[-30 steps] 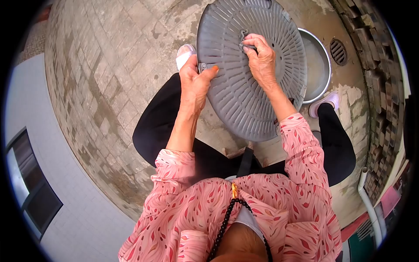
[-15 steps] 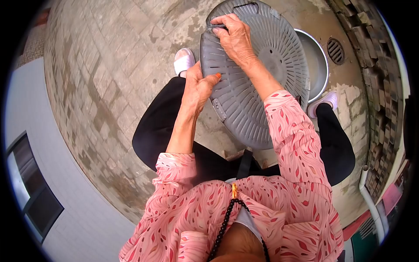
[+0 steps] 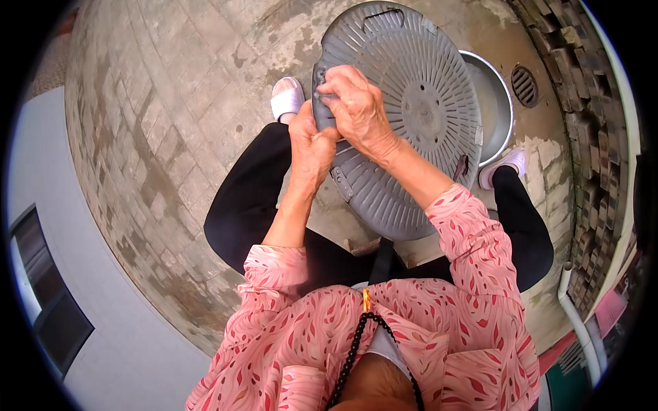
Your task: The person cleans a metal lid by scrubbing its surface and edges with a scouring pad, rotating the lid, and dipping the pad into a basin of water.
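Observation:
A big round grey slotted tray [image 3: 439,75], like a steamer rack, stands tilted between my knees. My left hand [image 3: 312,151] is closed on its left rim, thumb on top and fingers hidden underneath. Just above it, my right hand [image 3: 356,113] is bent over the same rim, its fingers curled and pressed together against the edge. What these fingers pinch, if anything, is hidden. A dark wire loop [image 3: 384,15] sits at the tray's far edge, and a small riveted plate [image 3: 341,183] is near its lower left edge.
Behind the tray stands a wide metal basin [image 3: 504,103]. A floor drain [image 3: 525,86] lies to its right, beside stacked bricks [image 3: 589,130]. Wet paving [image 3: 164,137] spreads to the left, and a white pipe [image 3: 579,329] runs at lower right.
My right hand has slid down along the rim, closer to my left hand. The tray has shifted slightly toward me. My left hand keeps its hold, with its thumb now partly bent.

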`<state>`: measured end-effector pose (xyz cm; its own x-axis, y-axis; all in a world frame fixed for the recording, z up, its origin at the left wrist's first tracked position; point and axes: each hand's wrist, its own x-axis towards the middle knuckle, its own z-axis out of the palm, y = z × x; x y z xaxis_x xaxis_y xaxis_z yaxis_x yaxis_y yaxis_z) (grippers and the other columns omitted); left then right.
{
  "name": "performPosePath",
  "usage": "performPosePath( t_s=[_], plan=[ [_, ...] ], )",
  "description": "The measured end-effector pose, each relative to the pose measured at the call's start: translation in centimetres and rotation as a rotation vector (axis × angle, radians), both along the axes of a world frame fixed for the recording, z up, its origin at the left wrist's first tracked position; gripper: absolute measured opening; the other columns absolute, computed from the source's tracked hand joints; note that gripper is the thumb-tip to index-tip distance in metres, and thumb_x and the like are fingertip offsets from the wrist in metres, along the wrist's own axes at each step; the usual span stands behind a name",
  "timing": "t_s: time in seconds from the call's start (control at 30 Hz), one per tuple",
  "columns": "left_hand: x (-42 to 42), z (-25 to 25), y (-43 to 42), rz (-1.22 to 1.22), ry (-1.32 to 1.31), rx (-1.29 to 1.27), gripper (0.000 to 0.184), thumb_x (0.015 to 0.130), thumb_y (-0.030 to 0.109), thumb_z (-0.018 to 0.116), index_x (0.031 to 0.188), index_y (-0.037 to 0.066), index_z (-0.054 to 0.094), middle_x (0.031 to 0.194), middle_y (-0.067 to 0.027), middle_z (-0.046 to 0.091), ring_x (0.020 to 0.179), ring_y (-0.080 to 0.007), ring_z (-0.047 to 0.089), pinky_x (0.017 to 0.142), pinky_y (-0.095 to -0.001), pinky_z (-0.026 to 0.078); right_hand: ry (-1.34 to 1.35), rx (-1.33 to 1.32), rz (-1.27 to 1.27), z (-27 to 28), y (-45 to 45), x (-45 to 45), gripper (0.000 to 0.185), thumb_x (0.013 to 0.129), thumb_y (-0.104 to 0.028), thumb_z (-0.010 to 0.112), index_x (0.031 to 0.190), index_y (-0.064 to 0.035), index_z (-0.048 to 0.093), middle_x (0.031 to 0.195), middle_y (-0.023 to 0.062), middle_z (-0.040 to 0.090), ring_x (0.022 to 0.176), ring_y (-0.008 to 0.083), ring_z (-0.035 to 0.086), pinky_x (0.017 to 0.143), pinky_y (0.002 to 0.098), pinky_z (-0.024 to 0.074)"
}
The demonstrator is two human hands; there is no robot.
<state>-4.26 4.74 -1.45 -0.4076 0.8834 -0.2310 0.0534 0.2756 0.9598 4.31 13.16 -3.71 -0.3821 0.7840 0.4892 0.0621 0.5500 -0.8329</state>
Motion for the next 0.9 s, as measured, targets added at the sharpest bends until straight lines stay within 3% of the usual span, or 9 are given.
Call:
performPosePath(
  t_s=[0.1, 0.2, 0.4, 0.5, 0.57, 0.73, 0.9],
  plan=[
    [0.6, 0.5, -0.3, 0.026, -0.049, -0.014, 0.035, 0.069, -0.01, 0.049, 0.103, -0.003, 0.056, 0.085, -0.0042, 0.061, 0.073, -0.0093, 0.055, 0.067, -0.023, 0.046, -0.052, 0.014, -0.003, -1.2, 2.3, -0.2, 0.011, 0.072, 0.002, 0.063, 0.083, 0.0, 0.062, 0.085, 0.014, 0.061, 0.082, 0.0326, 0.062, 0.072, 0.0369, 0.0492],
    [1.4, 1.2, -0.1, 0.059, -0.107, 0.049, 0.034, 0.069, -0.01, 0.049, 0.102, -0.003, 0.055, 0.084, -0.0038, 0.061, 0.071, -0.0087, 0.055, 0.065, -0.0227, 0.046, -0.176, -0.021, -0.258, -2.1, 8.2, -2.2, 0.012, 0.071, 0.004, 0.063, 0.082, 0.001, 0.06, 0.085, 0.0131, 0.06, 0.083, 0.0325, 0.062, 0.074, 0.036, 0.0496],
    [0.6, 0.4, -0.1, 0.015, 0.034, -0.003, 0.034, 0.07, -0.01, 0.05, 0.104, -0.004, 0.055, 0.083, -0.0031, 0.06, 0.071, -0.0086, 0.054, 0.065, -0.0232, 0.046, 0.023, 0.025, -0.008, -1.2, 1.8, -0.6, 0.01, 0.073, -0.001, 0.065, 0.082, 0.0, 0.062, 0.084, 0.0141, 0.061, 0.077, 0.0314, 0.062, 0.067, 0.0368, 0.0495],
    [1.1, 0.4, -0.2, 0.042, -0.079, -0.012, 0.043, 0.068, -0.009, 0.053, 0.111, -0.004, 0.056, 0.089, -0.0049, 0.061, 0.076, -0.0102, 0.055, 0.07, -0.024, 0.047, -0.131, -0.115, -0.161, -2.1, 5.7, -0.9, 0.009, 0.07, -0.002, 0.06, 0.079, -0.0007, 0.06, 0.084, 0.0158, 0.06, 0.08, 0.0348, 0.06, 0.072, 0.0426, 0.0485],
    [1.1, 0.8, 0.0, 0.039, -0.076, -0.013, 0.045, 0.068, -0.009, 0.053, 0.113, -0.004, 0.055, 0.092, -0.0054, 0.062, 0.078, -0.0103, 0.056, 0.072, -0.0237, 0.047, -0.172, -0.047, -0.172, -1.3, 6.0, -1.8, 0.01, 0.071, -0.004, 0.059, 0.079, -0.0006, 0.061, 0.083, 0.0158, 0.06, 0.078, 0.0351, 0.06, 0.071, 0.0428, 0.0487],
    [1.0, 0.3, 0.1, 0.083, -0.028, 0.031, 0.035, 0.07, -0.008, 0.052, 0.104, -0.004, 0.055, 0.082, -0.0041, 0.062, 0.07, -0.0092, 0.056, 0.065, -0.0236, 0.046, -0.234, -0.041, -0.041, -2.3, 5.1, 0.4, 0.01, 0.073, -0.007, 0.06, 0.08, 0.0, 0.061, 0.08, 0.0154, 0.06, 0.074, 0.0335, 0.06, 0.067, 0.04, 0.0471],
    [1.0, 0.3, 0.2, 0.078, -0.013, 0.046, 0.033, 0.07, -0.009, 0.052, 0.103, -0.004, 0.055, 0.083, -0.0052, 0.061, 0.07, -0.0095, 0.055, 0.064, -0.0238, 0.046, -0.274, 0.001, -0.188, -1.1, 5.3, -2.0, 0.01, 0.073, -0.005, 0.057, 0.081, -0.0003, 0.059, 0.079, 0.015, 0.058, 0.075, 0.0339, 0.06, 0.068, 0.0416, 0.048]
  ],
)
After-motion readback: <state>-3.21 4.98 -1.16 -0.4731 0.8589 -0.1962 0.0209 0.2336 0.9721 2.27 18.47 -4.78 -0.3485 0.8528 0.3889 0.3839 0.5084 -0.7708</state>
